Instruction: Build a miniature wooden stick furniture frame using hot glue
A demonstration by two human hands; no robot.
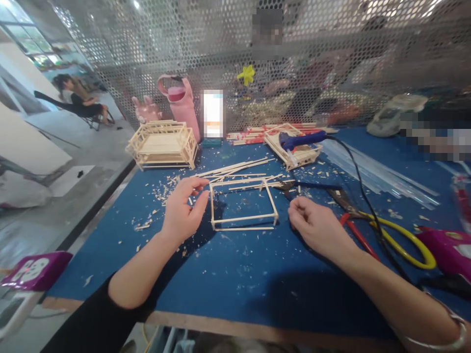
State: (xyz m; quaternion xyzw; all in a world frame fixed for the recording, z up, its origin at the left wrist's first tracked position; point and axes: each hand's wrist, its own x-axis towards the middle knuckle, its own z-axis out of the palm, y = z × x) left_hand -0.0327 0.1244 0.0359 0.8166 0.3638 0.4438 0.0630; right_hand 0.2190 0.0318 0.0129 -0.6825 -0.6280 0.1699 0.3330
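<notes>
A small rectangular frame of thin wooden sticks (245, 218) stands on short legs on the blue tabletop. At its left end is my left hand (184, 208), thumb and fingers apart, the fingertips close to the corner; I cannot tell whether they touch it. To the right of the frame, my right hand (312, 223) is closed with its fingers curled together, and whatever may be in them is hidden. A loose stick (245, 229) lies along the frame's front side. Behind the frame are more loose sticks (235, 166) and dark-jawed pliers (287, 186).
A blue glue gun (303, 139) rests on a stick-built piece (274, 147), its cord trailing right. Yellow-and-red-handled cutters (401, 235) and clear glue sticks (379, 171) lie rightward. At the back stand a stick-built model (162, 144), a pink bottle (184, 105) and a phone (213, 113).
</notes>
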